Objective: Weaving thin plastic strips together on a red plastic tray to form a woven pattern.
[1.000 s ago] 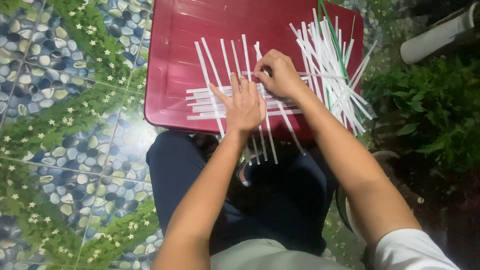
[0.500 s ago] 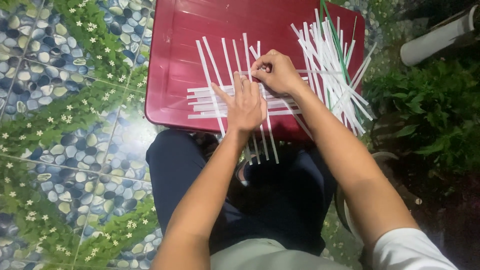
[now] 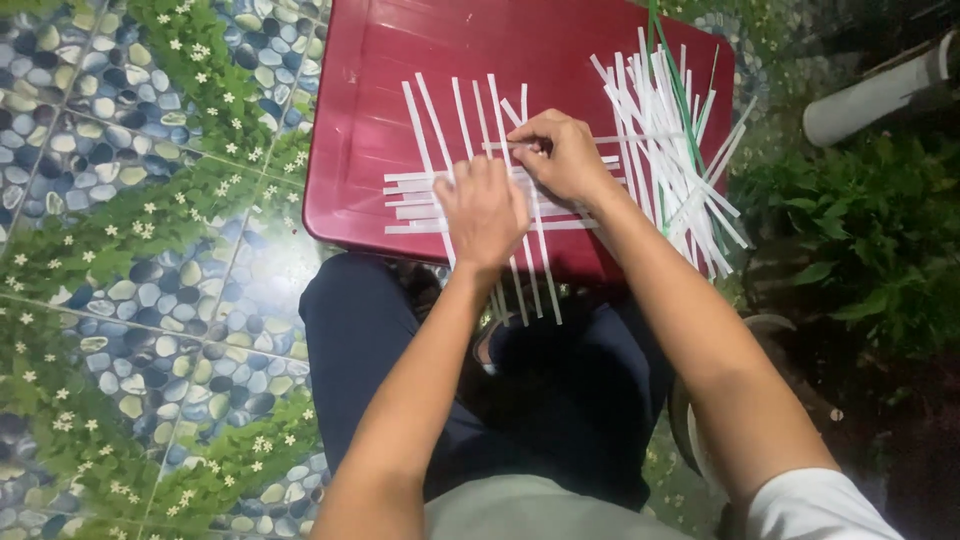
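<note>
Red plastic bench (image 3: 400, 60): woven white strips (image 3: 470, 195).
Our left hand (image 3: 485, 210) stays flat, pinning them; right hand (image 3: 560, 155) has pinched one strip tighter.

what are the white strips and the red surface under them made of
White strips: probably paper or thin plastic; flat, matte, lying straight, too thin to tell which. Red surface: looks like moulded plastic, glossy with soft highlights and rounded edges. Left hand presses the strips; right hand pinches one.

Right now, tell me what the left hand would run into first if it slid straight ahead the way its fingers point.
The left hand lies flat on the woven white strips. Its fingers point up the red plastic tray; straight ahead it would likely meet the right hand first.
</note>
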